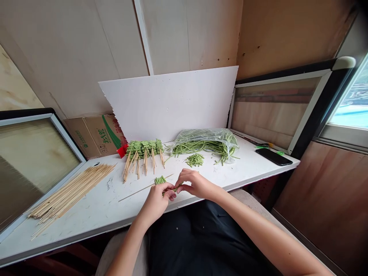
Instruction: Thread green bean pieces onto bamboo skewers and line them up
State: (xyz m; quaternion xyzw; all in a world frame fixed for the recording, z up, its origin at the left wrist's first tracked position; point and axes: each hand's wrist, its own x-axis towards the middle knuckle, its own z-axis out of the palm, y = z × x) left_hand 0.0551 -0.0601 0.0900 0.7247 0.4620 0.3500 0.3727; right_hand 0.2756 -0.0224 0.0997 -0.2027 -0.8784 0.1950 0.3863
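Note:
Near the table's front edge, my left hand (158,197) and my right hand (197,183) meet with fingers pinched. Between them is a green bean (177,188), partly hidden by the fingers. Just beyond my left hand lies a bamboo skewer (135,193) with several short bean pieces (160,179) in a row on it. A small pile of cut bean pieces (194,160) lies past my right hand. Behind it, long green beans (198,147) fill a clear plastic bag (205,135). Finished-looking bean skewers (145,148) are stacked to the left, sticks toward me.
Many loose bamboo skewers (71,191) spread over the left of the white table (115,209). A black phone (273,156) lies at the right end. A cardboard box (94,135) and a white board (175,103) stand behind; framed panels flank both sides.

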